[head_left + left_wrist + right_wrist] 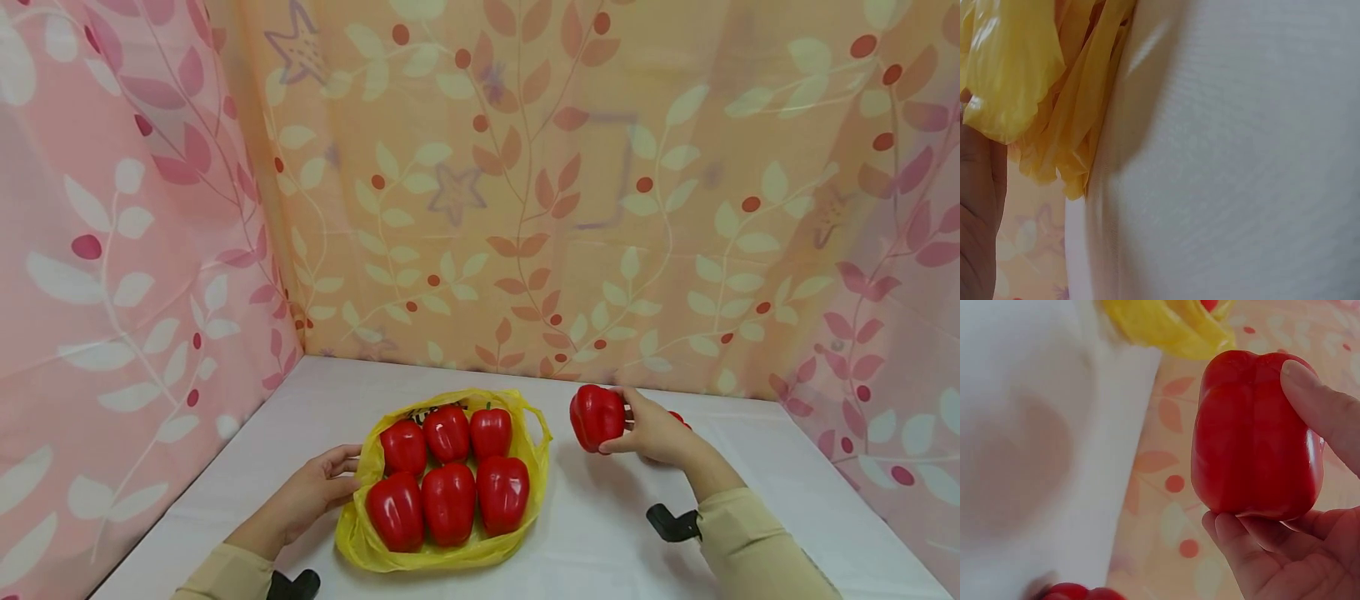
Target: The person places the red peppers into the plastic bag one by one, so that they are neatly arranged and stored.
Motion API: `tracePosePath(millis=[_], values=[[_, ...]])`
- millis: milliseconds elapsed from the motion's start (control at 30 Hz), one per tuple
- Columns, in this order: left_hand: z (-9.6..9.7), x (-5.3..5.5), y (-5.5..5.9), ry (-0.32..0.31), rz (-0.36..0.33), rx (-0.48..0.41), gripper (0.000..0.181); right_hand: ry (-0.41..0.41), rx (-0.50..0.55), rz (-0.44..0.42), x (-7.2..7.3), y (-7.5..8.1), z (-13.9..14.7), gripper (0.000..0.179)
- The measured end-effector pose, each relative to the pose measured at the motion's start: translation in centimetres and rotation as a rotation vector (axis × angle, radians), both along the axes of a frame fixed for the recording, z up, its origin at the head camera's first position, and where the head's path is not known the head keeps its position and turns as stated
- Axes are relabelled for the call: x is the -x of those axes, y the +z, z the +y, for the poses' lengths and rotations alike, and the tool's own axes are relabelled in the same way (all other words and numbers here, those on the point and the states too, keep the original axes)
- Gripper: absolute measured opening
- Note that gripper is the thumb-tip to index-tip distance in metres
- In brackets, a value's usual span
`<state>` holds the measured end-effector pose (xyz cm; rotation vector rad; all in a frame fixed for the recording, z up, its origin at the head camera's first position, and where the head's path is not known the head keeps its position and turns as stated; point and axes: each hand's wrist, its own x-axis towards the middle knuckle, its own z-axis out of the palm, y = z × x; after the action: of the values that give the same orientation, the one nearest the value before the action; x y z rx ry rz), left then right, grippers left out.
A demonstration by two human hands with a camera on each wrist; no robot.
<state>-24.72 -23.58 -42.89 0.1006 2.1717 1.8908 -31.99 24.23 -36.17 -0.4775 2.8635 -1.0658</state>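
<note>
A yellow plastic bag [435, 562], its mouth spread wide, lies on the white table with several red bell peppers [448, 504] inside in two rows. My left hand [311, 496] touches the bag's left side with loosely bent fingers, thumb and forefinger apart; in the left wrist view, folds of the bag [1016, 69] partly cover the fingertips. To the right of the bag, my right hand [656, 429] holds one red bell pepper [1257, 437] above the table, thumb on one side and fingers on the other.
Another red bell pepper [680, 419] is mostly hidden behind my right hand; its top shows in the right wrist view. White cloth covers the table [600, 542]. Patterned curtains [525, 208] enclose the back and both sides.
</note>
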Motion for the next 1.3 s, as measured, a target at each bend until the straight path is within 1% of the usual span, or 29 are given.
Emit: tracePosePath(millis=[100,233,333,567,733,900,1000,1133,1300], values=[[0.0,0.0,0.1,0.007,-0.008,0.005,0.06,0.014,-0.005,0.012,0.2,0.8,-0.8,0.092],[0.1,0.0,0.2,0.012,-0.014,0.01,0.06,0.029,0.007,0.009,0.3,1.6,-2.1,0.091],[0.1,-0.1,0.3,0.01,-0.011,0.008,0.06,0.06,0.027,0.007,0.4,2.1,-3.2,0.089],[0.1,-0.1,0.4,0.001,-0.007,0.003,0.06,0.123,0.077,-0.026,0.6,2.8,-6.1,0.086],[0.0,0.0,0.3,0.001,-0.008,0.005,0.06,0.152,0.101,-0.057,0.5,3.1,-8.1,0.091],[0.0,0.0,0.3,0.013,-0.015,0.013,0.061,0.204,0.07,-0.046,0.4,3.3,-10.0,0.085],[0.1,0.0,0.3,0.02,-0.017,0.017,0.061,0.238,0.034,-0.03,0.4,3.4,-11.0,0.08],[0.0,0.1,0.2,0.014,-0.011,0.011,0.06,0.263,0.008,-0.023,0.4,3.6,-12.1,0.079],[-0.1,0.2,0.0,-0.003,-0.002,-0.006,0.06,0.298,0.001,-0.011,0.5,3.6,-13.6,0.079]])
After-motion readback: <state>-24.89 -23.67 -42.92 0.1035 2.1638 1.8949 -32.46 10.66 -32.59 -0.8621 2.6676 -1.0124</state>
